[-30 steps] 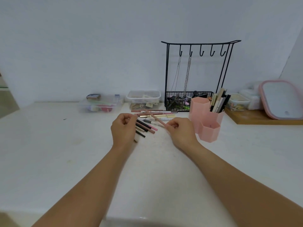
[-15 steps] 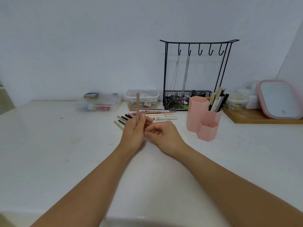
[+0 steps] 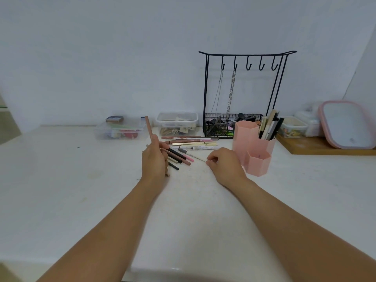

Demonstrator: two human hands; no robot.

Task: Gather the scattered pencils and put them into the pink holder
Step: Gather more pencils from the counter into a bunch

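I see the pink holder (image 3: 256,148) with pens standing in its rear-right cell only. My left hand (image 3: 155,161) grips a brown pencil (image 3: 149,128) upright; my right hand (image 3: 225,164) pinches a thin silver pen (image 3: 195,157), scattered pencils (image 3: 189,142) lying between and behind them.

Plain pale wall (image 3: 122,58), white tabletop (image 3: 50,190), soft even light

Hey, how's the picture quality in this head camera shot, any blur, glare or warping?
Head view: soft, even light, faint shadows, no harsh glare on the table. Wide-angle warping bows the black rack and stretches the forearms. The left hand holding a pencil and the right hand look slightly soft; the pink holder is clear.
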